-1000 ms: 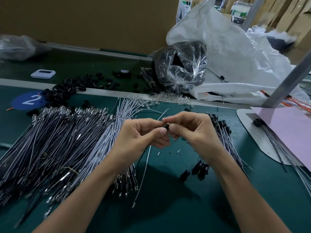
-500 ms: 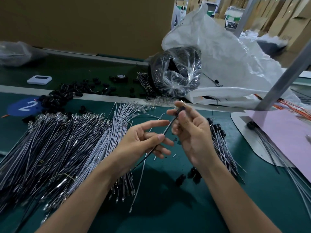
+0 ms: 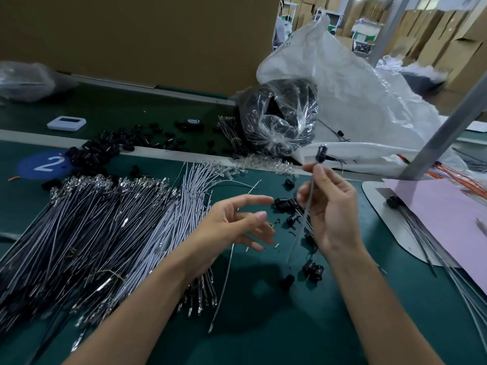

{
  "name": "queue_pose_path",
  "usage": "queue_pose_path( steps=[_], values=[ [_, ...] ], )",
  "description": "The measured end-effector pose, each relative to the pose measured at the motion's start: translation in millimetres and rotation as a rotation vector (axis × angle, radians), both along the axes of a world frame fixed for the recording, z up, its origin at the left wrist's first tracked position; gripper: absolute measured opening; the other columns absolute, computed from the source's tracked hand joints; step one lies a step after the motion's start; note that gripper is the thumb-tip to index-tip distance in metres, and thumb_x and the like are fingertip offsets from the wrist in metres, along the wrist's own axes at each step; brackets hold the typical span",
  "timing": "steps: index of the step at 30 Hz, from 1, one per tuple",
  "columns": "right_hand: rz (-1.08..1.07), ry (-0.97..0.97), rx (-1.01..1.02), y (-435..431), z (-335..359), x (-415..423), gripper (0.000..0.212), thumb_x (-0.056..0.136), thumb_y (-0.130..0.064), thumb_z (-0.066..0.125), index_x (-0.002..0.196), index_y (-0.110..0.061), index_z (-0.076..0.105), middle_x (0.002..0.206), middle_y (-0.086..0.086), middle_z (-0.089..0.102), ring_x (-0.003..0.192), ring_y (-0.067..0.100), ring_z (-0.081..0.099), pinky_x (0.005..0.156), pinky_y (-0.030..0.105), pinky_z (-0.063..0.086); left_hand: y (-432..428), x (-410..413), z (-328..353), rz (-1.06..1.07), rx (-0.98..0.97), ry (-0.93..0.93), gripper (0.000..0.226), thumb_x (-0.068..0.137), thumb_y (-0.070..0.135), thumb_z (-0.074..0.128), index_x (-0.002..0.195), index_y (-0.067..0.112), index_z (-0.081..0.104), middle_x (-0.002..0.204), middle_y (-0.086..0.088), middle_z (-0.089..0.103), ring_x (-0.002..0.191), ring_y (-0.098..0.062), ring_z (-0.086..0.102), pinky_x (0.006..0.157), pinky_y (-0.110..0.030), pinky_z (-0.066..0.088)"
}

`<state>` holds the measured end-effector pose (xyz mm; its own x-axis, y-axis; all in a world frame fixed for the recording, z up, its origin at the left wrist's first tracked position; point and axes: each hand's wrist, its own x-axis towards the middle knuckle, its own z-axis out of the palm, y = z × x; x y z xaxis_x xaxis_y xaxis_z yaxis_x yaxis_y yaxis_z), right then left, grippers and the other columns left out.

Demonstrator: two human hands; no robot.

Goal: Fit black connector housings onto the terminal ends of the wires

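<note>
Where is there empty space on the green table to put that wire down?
Bare mat lies between the two forearms, and between the right forearm and the white plate. Crowded: the wire pile left, housings by the right hand.

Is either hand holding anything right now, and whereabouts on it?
The right hand pinches a thin wire just below the black cap on its upper end. The left hand holds nothing.

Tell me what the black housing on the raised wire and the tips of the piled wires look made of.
Black housing: probably moulded plastic, matte with a faint sheen. Wire tips: bare metal terminals, judging by their bright silvery glints.
</note>
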<state>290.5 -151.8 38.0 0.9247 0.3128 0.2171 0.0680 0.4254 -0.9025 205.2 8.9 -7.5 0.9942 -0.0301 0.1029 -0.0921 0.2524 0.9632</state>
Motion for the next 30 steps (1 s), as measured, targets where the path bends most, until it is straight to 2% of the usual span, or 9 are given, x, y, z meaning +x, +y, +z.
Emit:
queue_pose_path(
  steps=[4,8,10,13,15,17,21,25,30],
  values=[
    [-0.078,0.118,-0.035,-24.4,6.8,8.4,0.027,0.085,-0.024,0.058,0.101,-0.005,0.068,0.051,-0.005,0.055,0.041,0.004,0.044,0.040,0.014,0.038,-0.8,3.2,-2.1,0.186,-0.026,-0.030,0.030,0.081,0.026,0.066,0.109,0.014,0.070,0.069,-0.008,0.069,0.064,-0.020,0.068,0.061,-0.026,0.056],
    [-0.119,0.031,-0.300,-63.5,14.7,16.6,0.024,0.087,-0.028,0.060,0.096,-0.009,0.073,0.046,-0.007,0.046,0.036,0.004,0.032,0.034,0.012,0.027,-0.8,4.3,-3.8,0.286,-0.029,-0.060,0.020,0.086,0.020,0.066,0.103,0.012,0.072,0.064,-0.007,0.067,0.059,-0.019,0.066,0.060,-0.027,0.057],
    [-0.203,-0.100,-0.505,-79.8,16.3,20.4,0.022,0.086,-0.032,0.063,0.091,-0.014,0.076,0.044,-0.005,0.045,0.037,0.005,0.032,0.037,0.011,0.027,0.2,4.5,-4.6,0.312,-0.040,-0.068,0.017,0.089,0.017,0.065,0.104,0.011,0.071,0.064,-0.008,0.068,0.058,-0.020,0.066,0.060,-0.028,0.057],
    [-0.361,-0.343,-0.961,-89.4,7.5,27.9,0.017,0.087,-0.030,0.069,0.089,-0.016,0.077,0.051,-0.006,0.058,0.043,0.001,0.049,0.049,0.012,0.040,1.0,5.4,-4.6,0.343,-0.059,-0.075,0.025,0.085,0.020,0.067,0.109,0.012,0.069,0.064,-0.008,0.068,0.058,-0.019,0.066,0.059,-0.028,0.057],
    [-0.392,-0.464,-1.329,-84.8,-5.2,29.6,0.018,0.088,-0.029,0.071,0.099,-0.015,0.076,0.072,-0.004,0.069,0.061,0.002,0.061,0.059,0.017,0.047,0.6,5.2,-3.7,0.355,-0.064,-0.070,0.034,0.080,0.026,0.069,0.111,0.013,0.068,0.065,-0.008,0.068,0.058,-0.019,0.066,0.059,-0.028,0.056],
    [-0.374,-0.494,-1.546,-76.6,-21.2,27.3,0.026,0.090,-0.028,0.070,0.112,-0.015,0.071,0.098,0.003,0.073,0.082,0.017,0.064,0.076,0.029,0.053,0.9,5.2,-3.8,0.362,-0.063,-0.063,0.037,0.078,0.027,0.069,0.112,0.013,0.068,0.065,-0.009,0.068,0.058,-0.019,0.066,0.059,-0.028,0.056],
    [-0.500,-0.512,-1.556,-66.4,-43.7,16.3,0.028,0.092,-0.016,0.063,0.119,-0.010,0.067,0.112,0.009,0.068,0.101,0.029,0.062,0.085,0.037,0.051,2.4,4.5,-4.7,0.367,-0.061,-0.054,0.036,0.078,0.027,0.070,0.111,0.014,0.069,0.066,-0.011,0.068,0.060,-0.020,0.066,0.060,-0.028,0.056],
    [-0.598,-0.536,-1.375,-66.1,-55.6,8.0,0.026,0.089,-0.003,0.063,0.114,-0.003,0.069,0.108,0.013,0.069,0.091,0.031,0.066,0.084,0.038,0.051,2.7,5.6,-7.6,0.417,-0.049,-0.060,0.024,0.086,0.014,0.069,0.110,0.016,0.069,0.076,-0.008,0.072,0.063,-0.020,0.069,0.060,-0.026,0.056],
    [-0.659,-0.608,-1.329,-62.4,-60.9,1.5,0.020,0.087,0.003,0.066,0.106,0.001,0.071,0.097,0.013,0.071,0.082,0.028,0.068,0.080,0.026,0.047,4.4,11.6,-13.5,0.628,0.029,-0.046,0.036,0.090,-0.005,0.062,0.109,0.026,0.067,0.112,0.008,0.071,0.093,-0.013,0.073,0.076,-0.021,0.058]
  ],
)
